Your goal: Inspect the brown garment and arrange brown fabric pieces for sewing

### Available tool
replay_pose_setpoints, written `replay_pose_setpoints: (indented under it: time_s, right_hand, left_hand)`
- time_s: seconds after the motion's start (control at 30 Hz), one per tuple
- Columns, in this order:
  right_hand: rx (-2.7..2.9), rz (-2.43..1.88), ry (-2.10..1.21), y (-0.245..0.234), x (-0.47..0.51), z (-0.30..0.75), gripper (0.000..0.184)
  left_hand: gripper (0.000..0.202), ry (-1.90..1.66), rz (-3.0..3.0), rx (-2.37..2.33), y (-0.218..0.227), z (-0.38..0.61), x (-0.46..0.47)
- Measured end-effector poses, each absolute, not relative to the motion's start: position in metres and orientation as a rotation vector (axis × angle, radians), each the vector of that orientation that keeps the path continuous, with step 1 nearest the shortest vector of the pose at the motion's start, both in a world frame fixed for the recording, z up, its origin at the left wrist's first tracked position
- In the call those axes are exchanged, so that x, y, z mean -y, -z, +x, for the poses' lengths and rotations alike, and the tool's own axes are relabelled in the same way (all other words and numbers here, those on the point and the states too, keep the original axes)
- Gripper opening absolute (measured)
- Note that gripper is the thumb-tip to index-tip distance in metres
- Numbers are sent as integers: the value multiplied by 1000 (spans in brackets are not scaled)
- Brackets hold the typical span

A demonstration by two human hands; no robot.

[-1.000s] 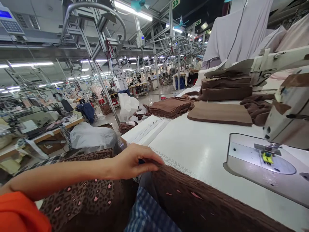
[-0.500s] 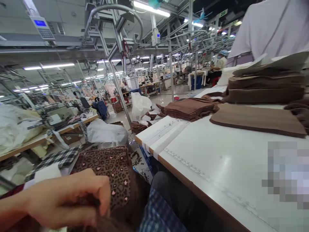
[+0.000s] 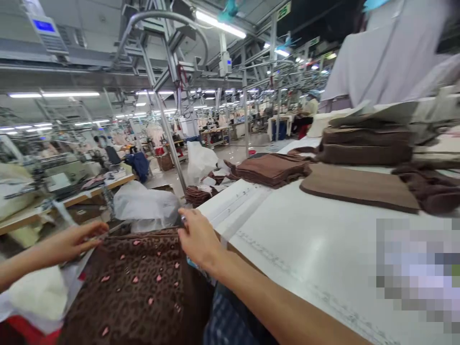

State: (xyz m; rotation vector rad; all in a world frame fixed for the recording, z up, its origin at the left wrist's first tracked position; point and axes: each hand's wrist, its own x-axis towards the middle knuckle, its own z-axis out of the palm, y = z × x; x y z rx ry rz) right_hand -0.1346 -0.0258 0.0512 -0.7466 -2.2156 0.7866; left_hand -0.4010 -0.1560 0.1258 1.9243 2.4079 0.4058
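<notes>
Head-camera view of a garment factory floor, where a white tabletop (image 3: 323, 239) fills the right half of the frame and runs away toward rows of lit workstations. Flat brown fabric pieces (image 3: 359, 189) lie on its far part, with a taller stack of brown pieces (image 3: 366, 143) behind them and a lower brown pile (image 3: 273, 168) at the left corner. A printed ruler strip (image 3: 273, 249) runs along the near edge of the tabletop.

Below and left of that edge, a pile of leopard-print fabric (image 3: 140, 287), brown with small pink marks, sits low in the frame, just in front of a crumpled white plastic bag (image 3: 143, 203). Both bare forearms reach forward over this pile from the bottom of the frame. The right arm crosses up from the lower right, wrist slightly bent; the right hand (image 3: 197, 237) rests at the pile's top right corner, its fingers curled narrow on the fabric's upper edge, seemingly pinching it. The left arm comes in from the left edge, nearly level; the left hand (image 3: 77, 239) lies at the pile's top left corner, fingers stretched out and close together, touching the edge there. Whether it grips the cloth cannot be told.
</notes>
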Motion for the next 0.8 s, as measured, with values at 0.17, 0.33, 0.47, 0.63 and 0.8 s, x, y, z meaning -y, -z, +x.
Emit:
replay_pose_setpoints:
  time_s: [0.17, 0.33, 0.47, 0.63, 0.8]
  right_hand:
    - [2288, -966, -521, -24, -13, -36, 18]
    - [2015, -1630, -163, -31, -101, 70, 6]
    - [1823, -1923, -12, -31, -156, 106, 11]
    - [1727, -2154, -63, -19, -184, 126, 15]
    - [1675, -2251, -149, -19, -195, 131, 18]
  left_hand:
    - [23, -396, 2608, -2162, -87, -362, 90]
    - [19, -248, 2832, -1525, -73, -233, -34]
    - [31, -383, 2828, -1399, -63, -137, -155]
    - [34, -526, 2648, -1472, -52, -77, -256]
    - [34, -453, 2424, -1489, -46, -76, -293]
